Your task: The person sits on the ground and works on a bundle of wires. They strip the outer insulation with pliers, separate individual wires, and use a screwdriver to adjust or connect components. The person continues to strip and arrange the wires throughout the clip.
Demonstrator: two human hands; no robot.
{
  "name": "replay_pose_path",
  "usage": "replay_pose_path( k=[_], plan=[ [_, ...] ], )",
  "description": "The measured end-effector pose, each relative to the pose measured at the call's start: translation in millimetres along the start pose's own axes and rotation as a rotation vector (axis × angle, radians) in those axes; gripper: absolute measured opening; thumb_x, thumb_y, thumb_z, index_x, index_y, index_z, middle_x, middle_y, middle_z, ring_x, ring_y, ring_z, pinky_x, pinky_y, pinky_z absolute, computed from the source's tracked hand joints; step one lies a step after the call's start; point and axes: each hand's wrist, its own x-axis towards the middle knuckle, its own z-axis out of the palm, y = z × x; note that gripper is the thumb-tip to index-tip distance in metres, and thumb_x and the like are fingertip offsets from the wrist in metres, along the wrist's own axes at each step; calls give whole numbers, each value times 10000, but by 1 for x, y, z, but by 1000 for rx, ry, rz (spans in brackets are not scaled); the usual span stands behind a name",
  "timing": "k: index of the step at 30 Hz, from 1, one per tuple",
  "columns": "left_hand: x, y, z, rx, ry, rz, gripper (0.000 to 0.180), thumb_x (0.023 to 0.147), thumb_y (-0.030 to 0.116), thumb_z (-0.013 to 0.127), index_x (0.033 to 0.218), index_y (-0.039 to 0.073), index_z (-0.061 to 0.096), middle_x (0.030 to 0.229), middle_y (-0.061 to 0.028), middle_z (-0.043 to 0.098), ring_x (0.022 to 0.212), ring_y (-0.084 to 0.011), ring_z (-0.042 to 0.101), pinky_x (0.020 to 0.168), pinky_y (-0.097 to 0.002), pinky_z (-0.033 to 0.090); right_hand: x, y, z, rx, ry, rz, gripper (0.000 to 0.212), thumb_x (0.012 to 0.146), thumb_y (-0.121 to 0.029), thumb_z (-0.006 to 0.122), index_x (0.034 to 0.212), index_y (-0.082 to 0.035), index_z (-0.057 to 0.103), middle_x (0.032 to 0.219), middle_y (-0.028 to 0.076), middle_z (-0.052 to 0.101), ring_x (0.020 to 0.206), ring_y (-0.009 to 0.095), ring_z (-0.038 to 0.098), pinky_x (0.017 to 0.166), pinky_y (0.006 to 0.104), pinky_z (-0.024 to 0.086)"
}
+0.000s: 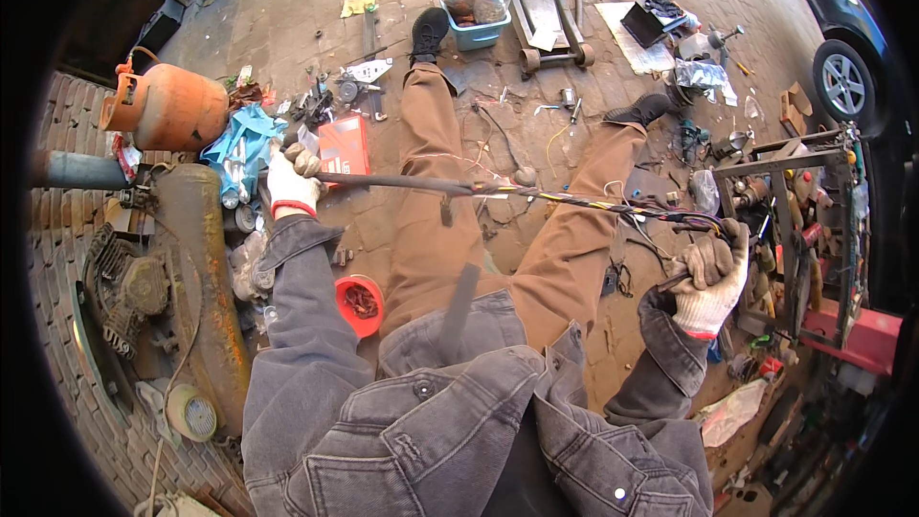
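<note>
A long wiring harness (383,180) is stretched across above my legs. Its left part is wrapped in dark sleeving, while yellow, black and red wires are bare toward the right, with thin loose wires hanging there. My left hand (293,177), in a white knit glove with tan fingertips, is closed round the sleeved end. My right hand (710,282), gloved alike, is closed round the bare-wire end; a short dark piece pokes out on its left side. A grey strip (459,304) hangs below the harness in front of my lap; what it is attached to is unclear.
A red bowl (373,299) of copper-coloured scraps stands by my left leg. An orange gas cylinder (172,107) and rusty tank (196,258) stand left. Ahead are a blue tub (479,36) and floor jack (541,14). A cluttered metal rack (799,220) and car (847,77) flank the right.
</note>
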Motion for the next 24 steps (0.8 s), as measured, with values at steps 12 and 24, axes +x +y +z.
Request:
replay_pose_path(
  k=[12, 24],
  plan=[
    [-20, -34, -5, 449, 117, 101, 530, 1043, 556, 440, 825, 117, 642, 611, 16, 448, 461, -97, 357, 419, -290, 287, 1, 7, 32, 132, -148, 375, 361, 1085, -291, 476, 1160, 34, 614, 549, -78, 278, 394, 55, 236, 328, 225, 258],
    [-178, -159, 91, 1101, -863, 1534, 248, 795, 160, 707, 1036, 107, 686, 1066, -87, 642, 977, -285, 643, 836, -415, 538, -28, 43, 91, 221, -265, 423, 398, 1110, -318, 418, 1166, 31, 602, 588, -86, 296, 419, 31, 233, 367, 214, 240]
  ],
)
